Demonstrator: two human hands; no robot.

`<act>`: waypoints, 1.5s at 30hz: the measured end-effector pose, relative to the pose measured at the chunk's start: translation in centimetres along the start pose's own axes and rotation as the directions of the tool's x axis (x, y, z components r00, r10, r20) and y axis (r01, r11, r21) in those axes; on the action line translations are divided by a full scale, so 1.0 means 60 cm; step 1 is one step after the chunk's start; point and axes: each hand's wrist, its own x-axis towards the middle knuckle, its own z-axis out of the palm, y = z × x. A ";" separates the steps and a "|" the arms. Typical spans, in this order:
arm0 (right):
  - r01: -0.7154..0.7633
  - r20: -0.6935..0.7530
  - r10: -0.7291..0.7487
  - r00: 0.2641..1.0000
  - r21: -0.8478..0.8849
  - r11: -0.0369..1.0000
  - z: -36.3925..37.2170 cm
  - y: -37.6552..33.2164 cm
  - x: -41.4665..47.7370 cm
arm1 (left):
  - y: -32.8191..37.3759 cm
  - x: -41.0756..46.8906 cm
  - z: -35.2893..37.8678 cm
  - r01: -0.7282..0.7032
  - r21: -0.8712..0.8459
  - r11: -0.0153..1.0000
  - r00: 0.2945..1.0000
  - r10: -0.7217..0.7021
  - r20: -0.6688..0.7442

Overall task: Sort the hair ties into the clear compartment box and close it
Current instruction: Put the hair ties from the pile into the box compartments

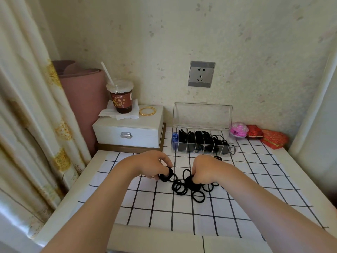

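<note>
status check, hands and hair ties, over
Left hand and right hand each gripping black hair ties. Pile loose on checked cloth. Compartment box open, mostly filled. Path clear.

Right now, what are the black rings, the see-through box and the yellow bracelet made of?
The hair ties look like matte, fabric-covered elastic: dull and soft. The compartment box looks like hard clear plastic: you see through its glossy lid. The bangle shines yellow, probably metal, though I can't be sure.
</note>
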 end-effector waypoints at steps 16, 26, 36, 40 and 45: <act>0.138 -0.135 -0.063 0.989 0.668 0.732 -0.065 0.032 -0.055 | 0.029 0.037 0.037 -0.087 -0.519 0.850 0.966 -0.056 -0.253; 0.192 -0.233 -0.001 0.972 0.797 0.573 -0.056 0.037 -0.038 | 0.066 0.032 0.048 -0.003 -0.850 0.527 0.988 0.135 0.080; 0.238 -0.387 -0.039 0.921 0.479 0.845 -0.048 0.034 -0.048 | 0.075 0.041 0.059 -0.073 -0.719 0.692 0.987 0.153 0.048; 0.269 -0.348 -0.090 0.933 0.509 0.818 -0.051 0.045 -0.054 | 0.081 0.039 0.055 -0.083 -0.680 0.729 0.989 0.144 0.034; 0.285 -0.267 -0.132 0.955 0.690 0.665 -0.062 0.071 -0.065 | 0.092 0.041 0.050 -0.101 -0.682 0.725 0.992 0.129 -0.010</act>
